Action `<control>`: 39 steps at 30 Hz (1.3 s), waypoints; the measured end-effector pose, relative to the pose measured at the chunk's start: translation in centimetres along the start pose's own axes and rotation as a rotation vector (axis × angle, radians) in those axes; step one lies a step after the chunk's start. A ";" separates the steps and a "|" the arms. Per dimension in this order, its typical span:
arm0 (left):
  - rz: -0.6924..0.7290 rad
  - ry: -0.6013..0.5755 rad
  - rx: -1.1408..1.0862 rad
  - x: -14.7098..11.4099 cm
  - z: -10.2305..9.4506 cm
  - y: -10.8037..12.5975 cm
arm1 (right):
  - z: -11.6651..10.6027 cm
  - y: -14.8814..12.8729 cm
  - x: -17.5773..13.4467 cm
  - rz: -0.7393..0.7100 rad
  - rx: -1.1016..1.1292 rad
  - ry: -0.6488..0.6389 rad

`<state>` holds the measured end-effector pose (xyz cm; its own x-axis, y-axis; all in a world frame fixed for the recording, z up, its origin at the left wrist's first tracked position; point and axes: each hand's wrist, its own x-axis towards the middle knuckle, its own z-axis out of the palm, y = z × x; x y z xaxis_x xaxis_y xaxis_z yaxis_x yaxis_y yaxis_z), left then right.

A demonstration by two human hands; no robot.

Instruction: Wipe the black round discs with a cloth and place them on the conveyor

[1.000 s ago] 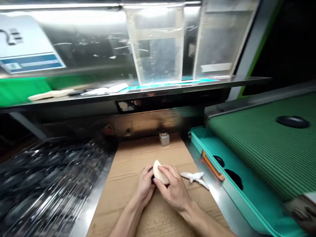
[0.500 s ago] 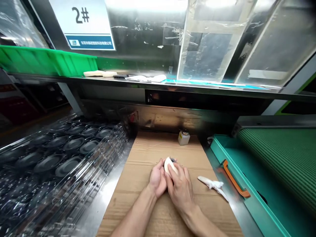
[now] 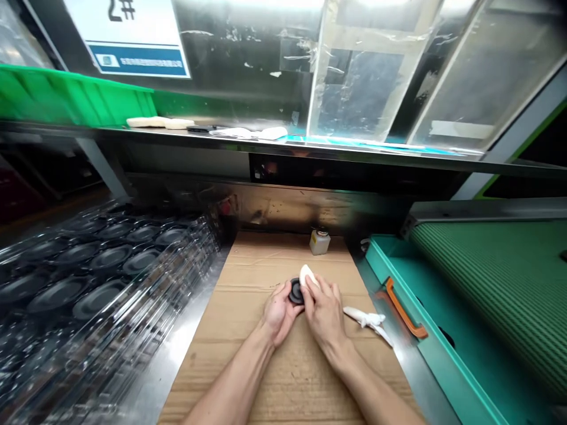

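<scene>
While our left hand (image 3: 280, 314) curls its fingers round a round black disc (image 3: 295, 291) over the brown cardboard sheet (image 3: 287, 378), our right hand (image 3: 325, 310) pinches a white oval pad (image 3: 306, 274) at the disc's edge: mid-process, we judge. Left of the cardboard: clear plastic trays (image 3: 148, 316), black parts (image 3: 110, 257). Behind it: white-and-blue sign (image 3: 133, 29) reads "2#"; small print (image 3: 150, 62) blurred.

White light (image 3: 248, 5) glares off the top of a shiny, scuffed metal wall panel (image 3: 239, 88), where a white sign (image 3: 133, 35) marked 2# sits at the upper left. To its right stand 2 translucent sheets (image 3: 367, 88). A metal shelf (image 3: 381, 152) crosses the view, with a slanted brace (image 3: 101, 168) beneath it at the left. Under the shelf, a dull brownish backboard (image 3: 287, 206) rises behind a steel worktop (image 3: 177, 342). A ribbed green conveyor belt (image 3: 500, 265) fills the right; the far left corner is dark.
</scene>
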<state>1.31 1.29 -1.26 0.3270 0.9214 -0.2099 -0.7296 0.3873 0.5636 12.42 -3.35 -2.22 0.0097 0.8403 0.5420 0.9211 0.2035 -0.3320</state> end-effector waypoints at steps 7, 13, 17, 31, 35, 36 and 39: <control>-0.005 0.002 0.041 -0.3 0.3 0.1 | 0.1 1.2 1.3 0.035 0.085 0.001; -0.023 0.031 0.002 0.2 0.0 0.2 | -1.2 3.5 2.8 0.294 0.497 0.050; -0.076 0.048 -0.046 0.3 -0.1 0.4 | -2.6 2.2 1.9 0.167 0.547 -0.187; -0.026 -0.013 0.100 -0.6 1.0 -0.5 | -1.2 2.6 2.3 0.321 0.917 -0.313; -0.030 0.027 0.091 -0.4 0.9 -0.6 | -2.1 3.8 2.4 0.287 0.717 -0.401; -0.023 0.035 0.104 -0.4 0.9 -0.6 | -2.4 3.8 2.5 0.291 0.636 -0.356; -0.007 0.069 0.141 -0.2 0.9 -0.8 | -2.8 3.2 2.6 0.247 0.482 -0.193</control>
<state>2.35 0.78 -0.93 0.2864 0.9205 -0.2657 -0.6341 0.3900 0.6676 16.50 -1.94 0.30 0.0893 0.9592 0.2682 0.6188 0.1576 -0.7696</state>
